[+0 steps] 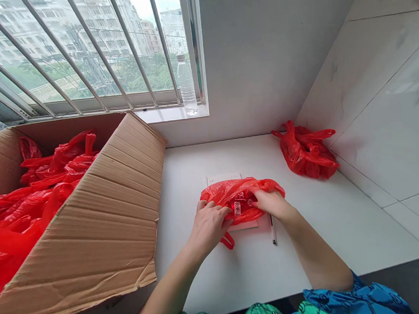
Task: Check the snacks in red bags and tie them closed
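A thin red plastic bag (pixel 219 190) lies on the white table with its mouth spread toward me. Small red wrapped packets (pixel 237 207), one with a white printed label, show inside it. My left hand (pixel 211 224) is closed on the bag's near left rim. Reaching into the mouth from the right, my right hand (pixel 269 201) has its fingers bent among the packets; what they pinch is hidden. One loop handle (pixel 228 241) hangs out below my left hand. Under the bag lies a pale sheet or booklet (pixel 248 225), mostly covered.
On the left stands an open cardboard box (pixel 102 217) full of red bags (pixel 52 172). Another filled red bag (pixel 307 152) sits by the tiled wall. A pen (pixel 273 231) lies right of the bag. The windowsill carries a clear bottle (pixel 187 87).
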Demonstrator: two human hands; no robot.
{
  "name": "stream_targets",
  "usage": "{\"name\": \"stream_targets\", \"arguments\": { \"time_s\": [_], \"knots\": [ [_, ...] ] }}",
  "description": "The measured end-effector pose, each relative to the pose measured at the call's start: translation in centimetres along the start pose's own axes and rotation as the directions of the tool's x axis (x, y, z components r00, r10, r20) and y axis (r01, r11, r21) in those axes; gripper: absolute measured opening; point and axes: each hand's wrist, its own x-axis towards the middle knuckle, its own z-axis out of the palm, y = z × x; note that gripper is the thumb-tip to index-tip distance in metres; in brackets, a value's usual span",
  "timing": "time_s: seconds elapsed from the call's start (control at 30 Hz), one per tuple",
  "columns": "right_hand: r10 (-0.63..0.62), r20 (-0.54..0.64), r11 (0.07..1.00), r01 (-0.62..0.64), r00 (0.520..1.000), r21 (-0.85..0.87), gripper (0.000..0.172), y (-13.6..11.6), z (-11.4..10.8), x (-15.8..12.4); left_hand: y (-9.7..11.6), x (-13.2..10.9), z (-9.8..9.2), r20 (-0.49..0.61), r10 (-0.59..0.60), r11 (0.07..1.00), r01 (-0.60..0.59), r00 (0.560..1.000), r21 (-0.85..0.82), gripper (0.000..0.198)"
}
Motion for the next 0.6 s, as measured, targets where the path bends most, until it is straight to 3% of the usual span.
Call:
{"name": "stream_targets", "arguments": {
  "time_s": [0.2, 0.33, 0.4, 0.5, 0.6],
  "knots": [
    [-0.013, -0.097, 1.000, 0.010, 0.995, -0.028, 0.018, -1.2, -1.4, -0.4, -0.6, -1.2, -0.7, -0.159, 0.018, 0.999, -0.013, 0.987, 0.033, 0.015],
    [-0.113, -0.217, 0.987, 0.134, 0.970, 0.086, 0.021, -1.4, -3.9, -2.7, -1.0, -3.3, -1.5, -0.285, 0.068, 0.998, -0.070, 0.956, 0.005, 0.028],
    [-0.131, -0.330, 0.974, 0.184, 0.935, 0.133, 0.021, -0.9, -4.9, -4.1, -1.1, -4.6, -1.6, -0.281, 0.113, 0.993, -0.116, 0.953, 0.007, 0.039],
    [-0.105, -0.465, 0.985, 0.156, 0.879, 0.074, 0.019, 0.1, -5.5, -5.3, -1.3, -6.2, -0.8, -0.228, 0.185, 0.983, -0.177, 0.956, 0.053, 0.061],
    [-0.096, -0.455, 0.995, 0.073, 0.885, -0.068, 0.014, 0.7, -4.9, -4.9, -1.6, -6.8, 0.7, -0.194, 0.220, 0.971, -0.194, 0.956, 0.142, 0.068]
  ]
}}
